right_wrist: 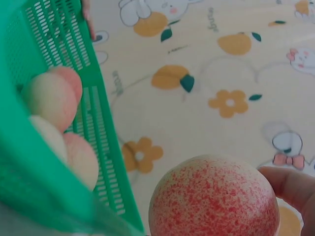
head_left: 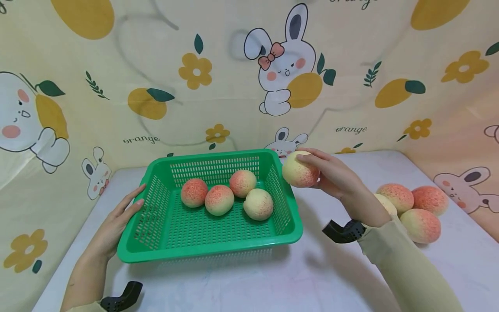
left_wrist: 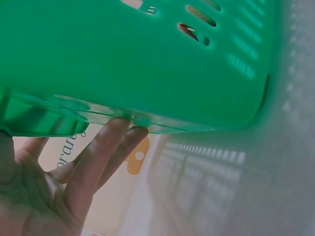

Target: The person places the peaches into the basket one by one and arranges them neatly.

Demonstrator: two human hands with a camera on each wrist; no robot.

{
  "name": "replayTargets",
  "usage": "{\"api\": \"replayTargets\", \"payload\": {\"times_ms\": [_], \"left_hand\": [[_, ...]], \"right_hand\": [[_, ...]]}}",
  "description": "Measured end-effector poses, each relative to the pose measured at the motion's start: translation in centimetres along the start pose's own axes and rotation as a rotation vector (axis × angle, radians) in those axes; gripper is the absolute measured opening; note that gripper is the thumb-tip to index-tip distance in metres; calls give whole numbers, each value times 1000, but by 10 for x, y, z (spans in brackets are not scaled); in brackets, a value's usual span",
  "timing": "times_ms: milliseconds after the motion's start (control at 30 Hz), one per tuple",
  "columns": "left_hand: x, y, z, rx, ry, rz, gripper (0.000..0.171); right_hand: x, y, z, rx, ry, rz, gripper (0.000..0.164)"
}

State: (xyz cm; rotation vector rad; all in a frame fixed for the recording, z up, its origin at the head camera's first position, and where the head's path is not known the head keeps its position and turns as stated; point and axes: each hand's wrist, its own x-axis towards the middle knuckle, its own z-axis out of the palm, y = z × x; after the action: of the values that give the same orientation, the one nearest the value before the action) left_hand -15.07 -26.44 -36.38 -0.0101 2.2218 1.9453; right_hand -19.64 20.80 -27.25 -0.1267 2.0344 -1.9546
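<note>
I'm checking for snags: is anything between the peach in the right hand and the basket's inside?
Yes, the right rim of the green basket: it lies between the held peach and the space inside. Nothing else visible stands in the way.

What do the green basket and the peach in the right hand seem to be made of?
Green basket: probably moulded plastic, smooth with a slight sheen, judging by its uniform colour and regular slots.
Held peach: matte, speckled red over pale yellow; possibly artificial foam fruit, but the look leaves it open.
</note>
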Motion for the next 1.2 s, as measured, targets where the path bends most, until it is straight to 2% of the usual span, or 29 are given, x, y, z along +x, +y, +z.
{"api": "replayTargets", "payload": {"times_ms": [333,567,767,1200], "left_hand": [[-1,1,0,-2,8,-7,56],[0,1,1,-9,9,-1,56],[0,1,1,8,9,4,56],[1,1,1,8,6,0,57]], "right_hand": [[23,-9,29,-74,-84,28,51],[40,-8,52,-108,-148,71,52],[47,-9,71,-145,-211,89,51],[58,3,96,-242,-237,141,50]]}}
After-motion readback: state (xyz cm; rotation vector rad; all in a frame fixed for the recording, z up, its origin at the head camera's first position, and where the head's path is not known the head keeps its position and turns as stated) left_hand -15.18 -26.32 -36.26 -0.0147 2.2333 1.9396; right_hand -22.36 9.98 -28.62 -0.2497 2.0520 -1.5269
